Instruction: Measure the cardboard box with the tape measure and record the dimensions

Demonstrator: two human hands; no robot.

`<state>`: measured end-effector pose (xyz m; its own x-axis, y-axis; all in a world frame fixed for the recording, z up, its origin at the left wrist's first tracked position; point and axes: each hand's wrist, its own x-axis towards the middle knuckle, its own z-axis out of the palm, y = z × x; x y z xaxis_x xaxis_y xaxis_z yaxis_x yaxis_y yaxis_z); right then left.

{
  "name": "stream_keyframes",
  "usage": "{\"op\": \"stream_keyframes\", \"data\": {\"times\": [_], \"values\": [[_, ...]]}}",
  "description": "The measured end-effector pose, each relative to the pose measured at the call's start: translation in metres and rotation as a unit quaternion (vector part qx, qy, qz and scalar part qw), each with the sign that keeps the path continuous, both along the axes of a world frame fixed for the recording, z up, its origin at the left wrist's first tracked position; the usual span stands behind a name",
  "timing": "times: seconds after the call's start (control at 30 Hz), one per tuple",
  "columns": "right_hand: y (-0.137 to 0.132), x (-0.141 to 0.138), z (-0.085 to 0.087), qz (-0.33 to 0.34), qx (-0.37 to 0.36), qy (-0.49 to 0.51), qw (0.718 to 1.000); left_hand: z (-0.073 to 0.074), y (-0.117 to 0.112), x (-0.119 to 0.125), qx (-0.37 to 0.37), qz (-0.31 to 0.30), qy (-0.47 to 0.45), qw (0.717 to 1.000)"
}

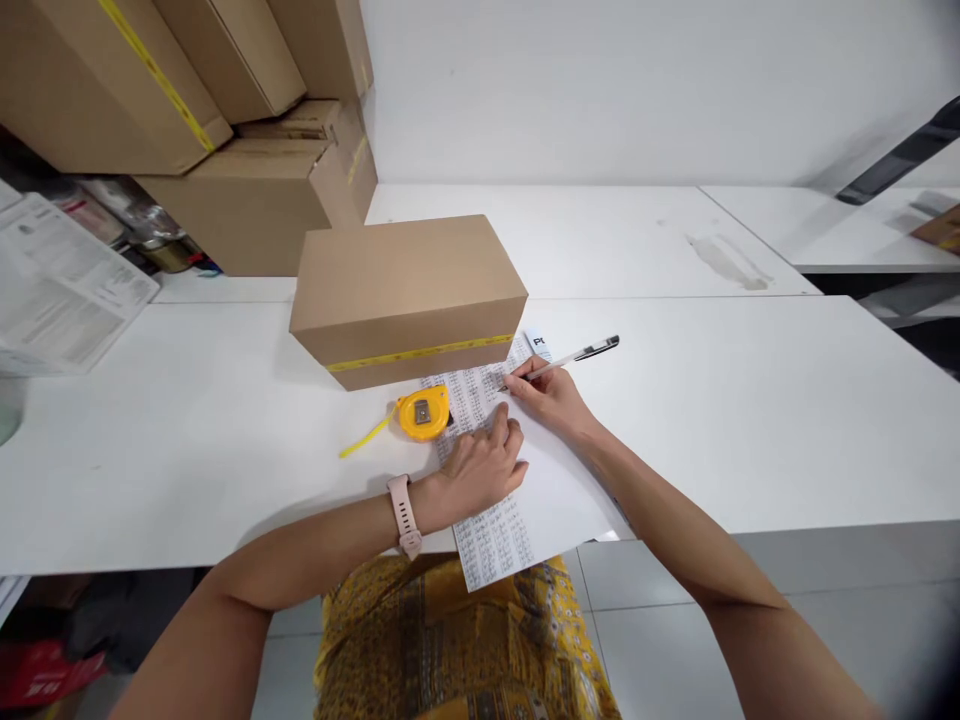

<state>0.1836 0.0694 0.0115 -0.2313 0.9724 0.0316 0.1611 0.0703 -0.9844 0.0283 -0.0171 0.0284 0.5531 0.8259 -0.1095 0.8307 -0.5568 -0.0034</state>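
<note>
My right hand [556,400] pinches a ballpoint pen [597,348], its tip against a sheet of paper [559,495] covered with columns of handwriting on its left part. The sheet's right part is white. My left hand [480,465] lies on the same sheet, index finger stretched towards the pen tip and the other fingers loosely bent, holding nothing. Just left of it sits a yellow tape measure [422,413] with a short length of yellow tape out. Behind both hands stands a closed cardboard box [412,280] with a yellow tape strip; the paper's top end reaches close to it.
More cardboard boxes [247,195] are stacked at the back left. A printed sheet [64,280] leans at the left side of the white table [750,400]. A dark, long object [900,155] stands at the far right. The paper's lower end overhangs the table's front edge.
</note>
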Motion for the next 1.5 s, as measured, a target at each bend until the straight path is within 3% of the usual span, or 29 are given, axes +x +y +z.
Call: {"op": "stream_keyframes", "data": {"times": [0.17,0.37,0.47,0.8,1.5], "values": [[0.004,-0.003,-0.012,-0.014,0.019,0.003,1.0,0.003,0.002,-0.003,0.008,-0.007,0.017,1.0],[0.006,-0.001,-0.014,-0.045,0.016,-0.017,0.999,-0.004,0.003,-0.004,0.015,-0.008,0.004,1.0],[0.006,0.0,-0.013,-0.036,0.055,-0.053,0.996,-0.008,0.004,-0.004,0.025,-0.015,0.0,1.0],[0.006,-0.001,-0.018,-0.015,0.071,-0.066,0.995,-0.014,0.004,-0.005,0.074,-0.022,-0.035,0.996],[0.005,0.0,-0.018,0.001,0.072,-0.08,0.994,-0.007,0.006,-0.005,0.037,-0.018,-0.018,0.999]]}}
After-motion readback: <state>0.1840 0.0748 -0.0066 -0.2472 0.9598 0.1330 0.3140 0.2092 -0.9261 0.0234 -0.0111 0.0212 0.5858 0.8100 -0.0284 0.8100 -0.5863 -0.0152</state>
